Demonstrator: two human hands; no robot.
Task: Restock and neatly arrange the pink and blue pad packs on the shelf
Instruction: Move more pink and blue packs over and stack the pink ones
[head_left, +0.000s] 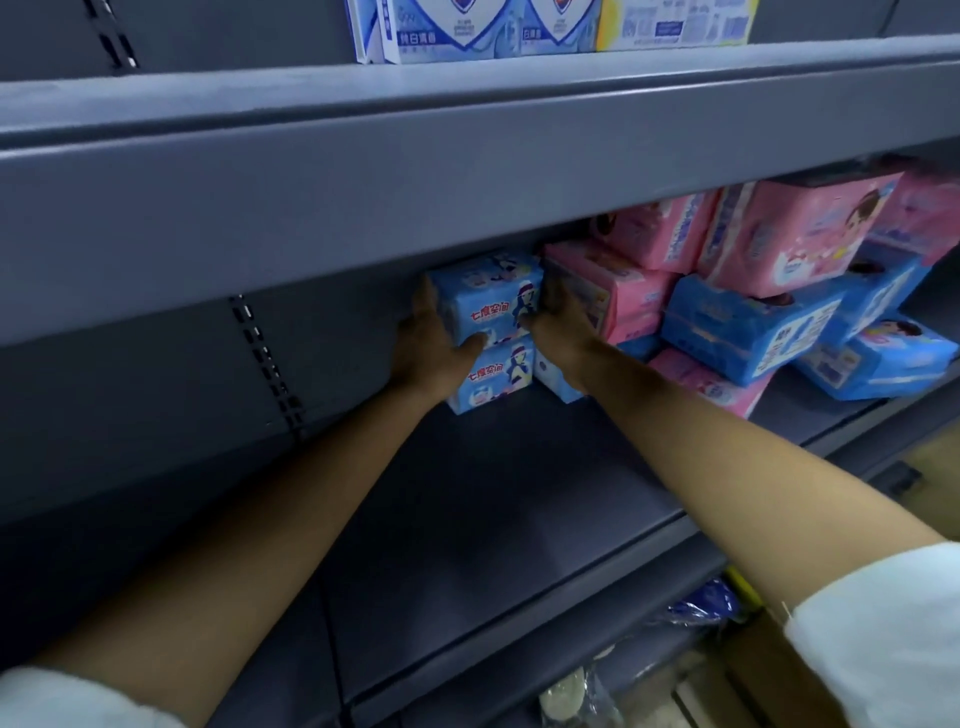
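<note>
Deep on the grey shelf, a blue pad pack sits on top of a second blue pack. My left hand holds the upper pack's left side, thumb on its lower front. My right hand holds its right side, fingers reaching in between the pack and a pink pack. To the right lies a loose heap of pink packs and blue packs, tilted at odd angles.
The shelf board above hangs low over the packs and hides their tops. White and blue boxes stand on that upper shelf. Below, at the lower right, plastic-wrapped goods lie on a lower shelf.
</note>
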